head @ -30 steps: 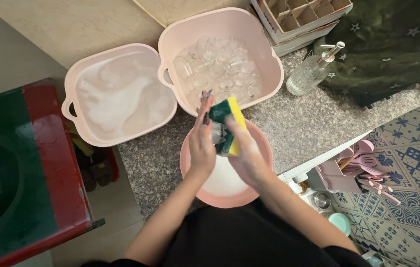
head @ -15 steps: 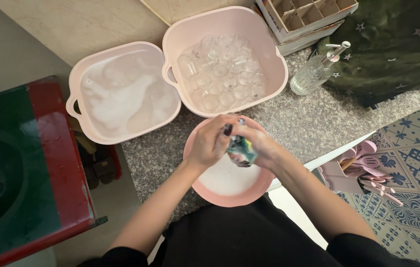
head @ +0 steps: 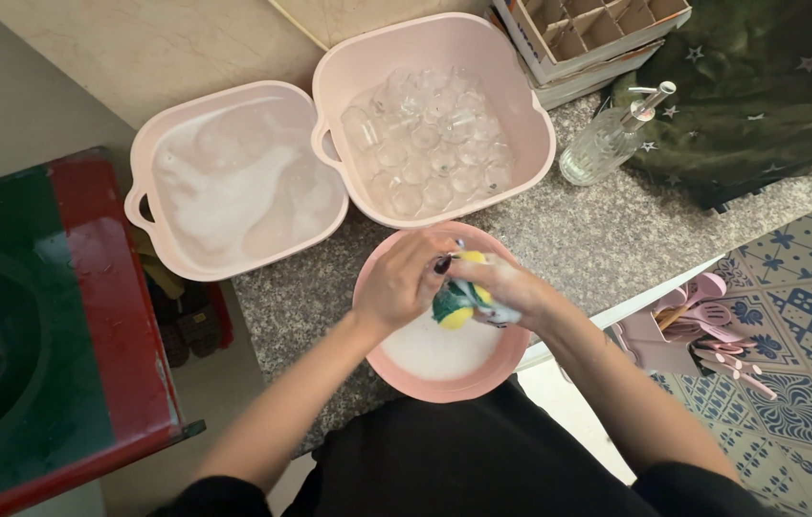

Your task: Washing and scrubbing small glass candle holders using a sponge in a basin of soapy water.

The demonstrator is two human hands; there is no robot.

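Low in the frame's centre, both hands, left hand (head: 396, 287) and right hand (head: 511, 287), close around a yellow-green sponge (head: 454, 304) over the round pink basin (head: 396, 369), so suds drip inside.

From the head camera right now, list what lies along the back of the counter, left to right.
Green and red sink stand → pink tub of foamy water → pink tub full of clear glasses → glass pump bottle → dark green cloth.

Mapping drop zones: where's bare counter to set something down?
Bare speckled granite counter lies between the clear glass pump bottle and the round pink bowl, and left of that bowl, below the foamy pink square tub. Crowded behind.
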